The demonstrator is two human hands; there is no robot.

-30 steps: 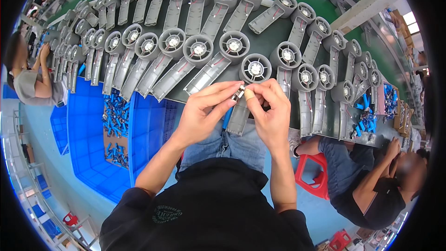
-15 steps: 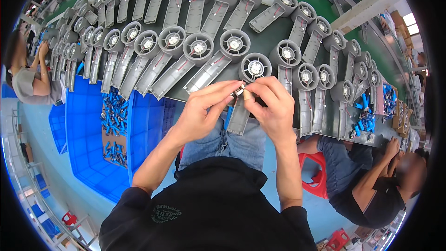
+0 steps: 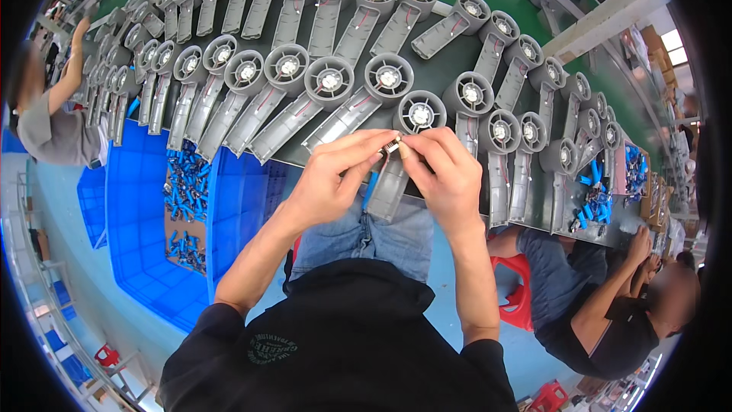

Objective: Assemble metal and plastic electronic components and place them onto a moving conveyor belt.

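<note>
At the table's near edge, my left hand (image 3: 329, 181) pinches a small dark-and-white part, apparently a circuit board (image 3: 392, 146), between thumb and fingertips. My right hand (image 3: 448, 175) meets it from the other side, its thumb and fingers closed at the tips. Whatever the right fingertips hold is too small to make out. Beneath both hands lies a grey handheld fan housing (image 3: 422, 112), its round head pointing away and its open handle (image 3: 390, 192) toward me. A blue cylindrical battery (image 3: 371, 190) shows beside that handle, below my left fingers.
Rows of similar grey fan housings (image 3: 329, 81) with thin wires cover the dark table. Blue bins (image 3: 156, 259) stand at my left, with many blue batteries (image 3: 187, 191) in view there. More blue batteries (image 3: 596, 202) lie at right. Co-workers sit on both sides.
My hands stay nearly in place, fingertips still together at the small part. The view shifts slightly. At the left, a co-worker's arm has risen toward the far housings.
</note>
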